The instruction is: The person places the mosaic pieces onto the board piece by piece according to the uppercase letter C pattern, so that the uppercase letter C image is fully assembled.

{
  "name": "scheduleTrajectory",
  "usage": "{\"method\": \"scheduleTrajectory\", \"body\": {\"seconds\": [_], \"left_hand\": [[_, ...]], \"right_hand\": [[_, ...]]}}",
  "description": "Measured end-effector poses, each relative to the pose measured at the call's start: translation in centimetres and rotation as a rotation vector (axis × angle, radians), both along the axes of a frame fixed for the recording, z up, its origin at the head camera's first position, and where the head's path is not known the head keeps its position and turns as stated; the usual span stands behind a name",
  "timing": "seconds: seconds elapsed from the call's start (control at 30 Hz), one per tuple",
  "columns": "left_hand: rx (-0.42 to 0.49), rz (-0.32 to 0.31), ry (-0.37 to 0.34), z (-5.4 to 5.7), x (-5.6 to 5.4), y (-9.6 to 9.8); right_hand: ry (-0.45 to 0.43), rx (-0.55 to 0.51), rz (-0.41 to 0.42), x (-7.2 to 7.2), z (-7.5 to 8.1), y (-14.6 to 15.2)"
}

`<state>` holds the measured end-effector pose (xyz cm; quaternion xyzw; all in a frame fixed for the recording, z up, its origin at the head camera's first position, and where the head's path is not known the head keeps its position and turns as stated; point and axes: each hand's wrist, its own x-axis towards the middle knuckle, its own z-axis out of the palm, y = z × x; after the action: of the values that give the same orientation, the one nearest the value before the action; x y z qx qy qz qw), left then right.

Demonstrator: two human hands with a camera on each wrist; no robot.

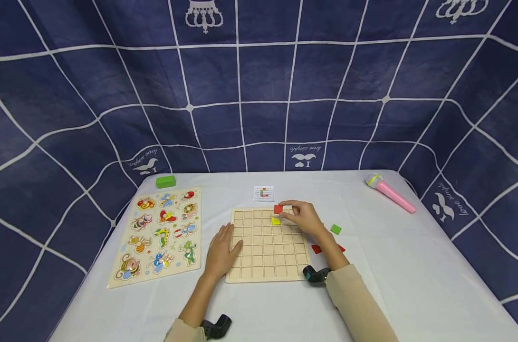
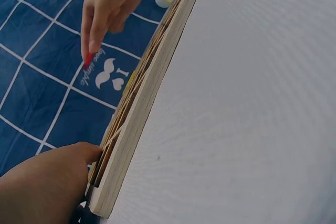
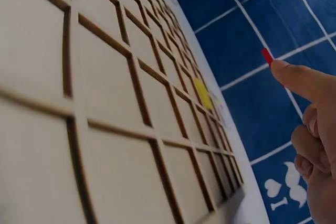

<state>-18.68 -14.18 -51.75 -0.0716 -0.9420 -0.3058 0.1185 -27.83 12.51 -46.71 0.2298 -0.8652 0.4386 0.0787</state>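
Note:
A wooden grid board (image 1: 259,260) lies on the white-covered table with a yellow tile (image 1: 276,221) in one cell of its upper rows. My right hand (image 1: 303,217) pinches a small red square tile (image 1: 278,209) between thumb and fingertips, over the board's far edge. In the right wrist view the red tile (image 3: 267,56) shows edge-on, raised above the board. My left hand (image 1: 220,251) rests along the board's left edge, its thumb reaching onto the grid. From the left wrist, that thumb (image 2: 86,152) shows at the board's side.
Behind the board lies a printed pattern card (image 1: 264,193). A green tile (image 1: 336,229) and red tiles (image 1: 316,249) lie right of the board, partly behind my forearm. An insect puzzle board (image 1: 156,237) and green block (image 1: 166,181) are left; a pink toy microphone (image 1: 391,194) is far right.

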Motion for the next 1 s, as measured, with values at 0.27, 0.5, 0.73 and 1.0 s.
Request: {"method": "scheduleTrajectory", "body": {"seconds": [0.27, 0.5, 0.73, 1.0], "left_hand": [[0.008, 0.004, -0.002, -0.1, -0.1, 0.0], [0.004, 0.005, -0.001, -0.2, -0.1, -0.1], [0.005, 0.004, -0.005, -0.1, 0.0, 0.0], [0.007, 0.004, -0.002, 0.1, 0.1, 0.1]], "right_hand": [[-0.097, 0.018, 0.107, -1.2, -1.7, -2.4], [-0.137, 0.065, 0.119, -1.0, -3.0, -3.0], [-0.118, 0.107, 0.106, -1.0, -3.5, -3.2], [-0.115, 0.099, 0.102, -0.9, -3.1, -3.0]]}}
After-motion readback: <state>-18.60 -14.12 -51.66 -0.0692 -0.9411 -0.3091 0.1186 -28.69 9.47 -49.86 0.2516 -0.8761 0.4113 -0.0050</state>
